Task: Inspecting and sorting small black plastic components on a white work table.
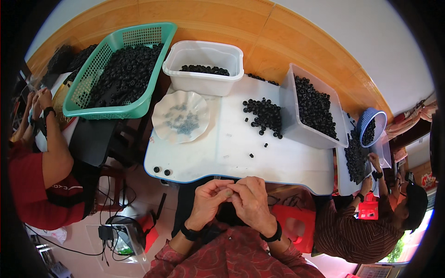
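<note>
My left hand (207,202) and my right hand (252,203) meet just in front of the table's near edge. The fingers of both are closed in a pinch, fingertips touching; whatever they hold is too small or hidden to make out. Beyond them is the white table (199,160) with a blue rim. A pale plate with a wavy rim (160,121) carries many small clear bluish pieces. Right of it lies a loose heap of black, round, ring-like parts (266,116). Two similar black parts (161,171) sit at the near left corner.
Black parts also fill a green basket (139,109), a white tub (204,83) and a grey bin (294,125). One person (51,180) sits at left, another (361,229) works at right by a blue basket (378,118). Cables (109,234) and a red stool (294,224) are below.
</note>
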{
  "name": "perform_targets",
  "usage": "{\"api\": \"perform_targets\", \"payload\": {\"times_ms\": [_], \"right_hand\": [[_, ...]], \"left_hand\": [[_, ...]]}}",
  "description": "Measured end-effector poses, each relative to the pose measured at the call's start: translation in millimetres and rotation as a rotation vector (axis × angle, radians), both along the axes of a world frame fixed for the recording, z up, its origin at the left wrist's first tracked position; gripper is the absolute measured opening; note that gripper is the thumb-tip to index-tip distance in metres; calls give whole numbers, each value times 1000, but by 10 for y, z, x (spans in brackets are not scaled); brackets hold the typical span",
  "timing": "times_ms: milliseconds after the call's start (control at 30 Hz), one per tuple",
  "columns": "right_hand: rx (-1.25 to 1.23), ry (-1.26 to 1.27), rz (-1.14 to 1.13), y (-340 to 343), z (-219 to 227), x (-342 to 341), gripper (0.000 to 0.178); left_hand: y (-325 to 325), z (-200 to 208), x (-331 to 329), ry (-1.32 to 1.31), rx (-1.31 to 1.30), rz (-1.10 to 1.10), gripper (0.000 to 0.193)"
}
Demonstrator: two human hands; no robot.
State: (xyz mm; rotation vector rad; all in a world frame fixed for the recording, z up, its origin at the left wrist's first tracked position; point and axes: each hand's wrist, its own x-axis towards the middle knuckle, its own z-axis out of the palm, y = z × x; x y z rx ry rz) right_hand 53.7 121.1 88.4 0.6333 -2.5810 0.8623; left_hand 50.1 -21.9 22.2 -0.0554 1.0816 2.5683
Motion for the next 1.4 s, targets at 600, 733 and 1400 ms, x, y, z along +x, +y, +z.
{"api": "perform_targets", "payload": {"times_ms": [600, 733, 1400], "right_hand": [[-528, -157, -32, -83, -39, 126, 28], [-581, -183, 6, -147, -85, 118, 33], [-447, -130, -43, -226, -18, 81, 27]], "left_hand": [[-97, -85, -35, 66, 465, -43, 33], [-117, -132, -39, 75, 475, -35, 34], [-98, -28, 0, 30, 377, 24, 32]]}}
